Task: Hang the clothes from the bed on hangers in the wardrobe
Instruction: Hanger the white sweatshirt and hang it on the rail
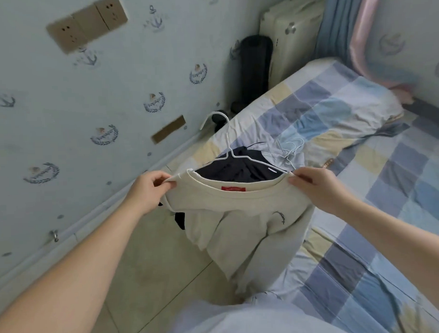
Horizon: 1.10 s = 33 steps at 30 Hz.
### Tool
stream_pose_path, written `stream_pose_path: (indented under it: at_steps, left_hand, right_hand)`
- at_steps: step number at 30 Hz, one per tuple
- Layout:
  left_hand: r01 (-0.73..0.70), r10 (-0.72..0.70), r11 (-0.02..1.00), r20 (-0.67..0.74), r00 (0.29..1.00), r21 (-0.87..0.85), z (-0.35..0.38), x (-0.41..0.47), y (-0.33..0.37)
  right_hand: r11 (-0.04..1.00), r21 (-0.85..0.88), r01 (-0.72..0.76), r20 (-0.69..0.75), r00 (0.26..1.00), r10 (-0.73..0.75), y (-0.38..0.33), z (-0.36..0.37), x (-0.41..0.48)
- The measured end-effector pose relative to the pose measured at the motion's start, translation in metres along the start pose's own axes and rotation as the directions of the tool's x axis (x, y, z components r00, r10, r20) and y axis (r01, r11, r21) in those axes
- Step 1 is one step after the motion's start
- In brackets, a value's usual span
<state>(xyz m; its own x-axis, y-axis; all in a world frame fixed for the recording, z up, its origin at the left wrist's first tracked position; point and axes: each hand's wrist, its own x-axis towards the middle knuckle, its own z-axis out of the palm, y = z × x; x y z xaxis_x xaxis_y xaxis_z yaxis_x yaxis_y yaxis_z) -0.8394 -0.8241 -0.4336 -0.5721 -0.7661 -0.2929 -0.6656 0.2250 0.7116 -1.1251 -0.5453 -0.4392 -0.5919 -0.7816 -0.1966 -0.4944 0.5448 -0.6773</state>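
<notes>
We hold a cream sweatshirt (240, 215) beside the bed (362, 161).
Our left hand (152, 185) and right hand (311, 185) each pinch a shoulder in a narrow grip; white hanger (225, 151) at the collar.

Cream sweatshirt (240, 215), white hanger (228, 151), blue-checked bedsheet (362, 161), anchor-patterned wallpaper (62, 122).

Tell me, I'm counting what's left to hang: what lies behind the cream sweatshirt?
A dark garment on the bed, wire hangers beside it. The sweatshirt hides its lower part and anything else there.
</notes>
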Motion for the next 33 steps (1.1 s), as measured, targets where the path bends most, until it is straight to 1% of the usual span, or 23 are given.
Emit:
stream_pose_path:
  at_steps: [7, 12, 17, 20, 23, 26, 33]
  left_hand:
    - [-0.001, -0.009, 0.996, -0.108, 0.994, -0.093, -0.060, -0.093, -0.061]
    - [-0.012, -0.008, 0.993, -0.170, 0.985, -0.115, -0.094, -0.169, -0.113]
    - [-0.052, 0.013, 0.988, -0.259, 0.966, -0.144, -0.121, -0.249, -0.153]
    - [-0.055, 0.008, 0.987, -0.292, 0.956, -0.152, -0.140, -0.294, -0.172]
    - [-0.069, 0.013, 0.985, -0.334, 0.943, -0.156, -0.156, -0.334, -0.186]
    - [-0.081, 0.012, 0.984, -0.404, 0.915, -0.156, -0.163, -0.369, -0.193]
    - [-0.091, 0.001, 0.984, -0.504, 0.863, -0.155, -0.151, -0.468, -0.193]
  right_hand:
    - [0.991, -0.068, 0.117, 0.007, 0.993, -0.116, -0.071, 0.038, -0.053]
    - [0.980, -0.069, 0.186, -0.002, 0.982, -0.186, -0.118, 0.075, -0.119]
    - [0.971, -0.075, 0.226, -0.050, 0.972, -0.230, -0.154, 0.114, -0.190]
    - [0.967, -0.041, 0.253, -0.020, 0.967, -0.254, -0.173, 0.128, -0.222]
    - [0.958, -0.034, 0.284, -0.004, 0.959, -0.284, -0.195, 0.137, -0.249]
    - [0.950, -0.031, 0.312, 0.003, 0.950, -0.312, -0.211, 0.144, -0.274]
    - [0.921, -0.005, 0.390, 0.001, 0.921, -0.390, -0.220, 0.137, -0.334]
